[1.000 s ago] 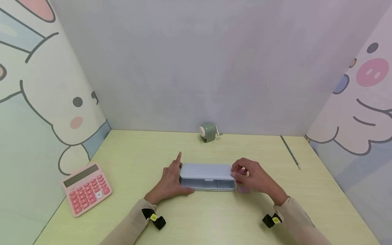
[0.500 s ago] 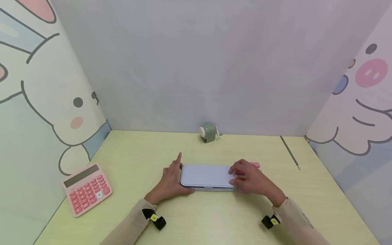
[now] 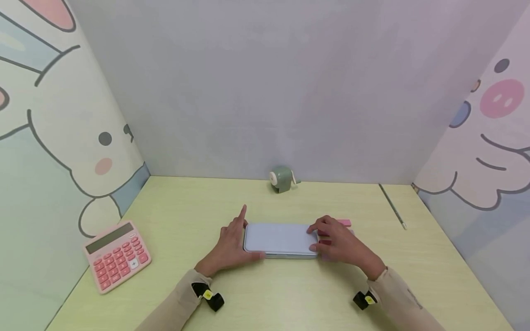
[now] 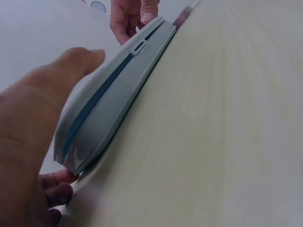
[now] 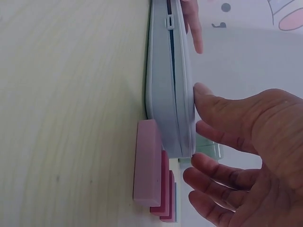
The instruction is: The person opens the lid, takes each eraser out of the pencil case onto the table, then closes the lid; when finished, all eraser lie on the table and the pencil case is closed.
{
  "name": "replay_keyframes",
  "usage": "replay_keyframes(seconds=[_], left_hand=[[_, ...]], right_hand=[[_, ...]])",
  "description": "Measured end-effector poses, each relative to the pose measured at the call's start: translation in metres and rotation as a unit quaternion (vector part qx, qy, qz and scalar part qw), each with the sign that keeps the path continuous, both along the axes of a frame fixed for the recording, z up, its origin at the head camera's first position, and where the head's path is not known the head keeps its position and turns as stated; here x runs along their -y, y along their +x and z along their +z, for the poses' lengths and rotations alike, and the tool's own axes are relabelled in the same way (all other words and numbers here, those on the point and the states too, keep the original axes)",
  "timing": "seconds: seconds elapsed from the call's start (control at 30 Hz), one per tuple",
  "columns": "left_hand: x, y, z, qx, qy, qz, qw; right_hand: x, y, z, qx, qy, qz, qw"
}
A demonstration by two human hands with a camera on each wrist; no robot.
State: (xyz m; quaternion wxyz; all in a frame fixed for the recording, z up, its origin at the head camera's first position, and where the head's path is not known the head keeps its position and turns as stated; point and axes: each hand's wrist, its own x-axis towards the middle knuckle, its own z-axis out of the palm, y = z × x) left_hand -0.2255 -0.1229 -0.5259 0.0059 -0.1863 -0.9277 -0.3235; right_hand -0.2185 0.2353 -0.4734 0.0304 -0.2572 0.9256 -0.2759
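A pale bluish-white pencil case lies on the table, its lid down with a thin dark gap along the front, plain in the left wrist view beside the clasp. My left hand holds the left end of the case. Its thumb lies over the lid's front edge, and other fingers curl at the end. My right hand presses on the lid's right end with thumb and fingertips. Beneath that hand, beside the case, several pink rectangular blocks stand in a row, the nearest a pale pink block.
A green hand-crank pencil sharpener stands at the back by the wall. At the left is a pink calculator. A dark green pencil lies toward the right rear. Printed panels rise on both sides.
The pencil case's lid has come down from half raised to nearly flush. My right hand moved down with it. My left thumb has shifted slightly up onto the lid's front edge.
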Motion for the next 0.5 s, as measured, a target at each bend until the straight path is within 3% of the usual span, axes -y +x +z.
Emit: replay_keyframes(seconds=[0.27, 0.5], left_hand=[[0.0014, 0.0018, 0.0026, 0.027, 0.025, -0.005, 0.9993], [0.0036, 0.0043, 0.0056, 0.024, 0.011, -0.006, 0.9996]], right_hand=[[-0.0013, 0.0005, -0.001, 0.001, -0.003, 0.006, 1.0], [-0.0003, 0.0028, -0.0024, -0.009, 0.0, 0.015, 0.9999]])
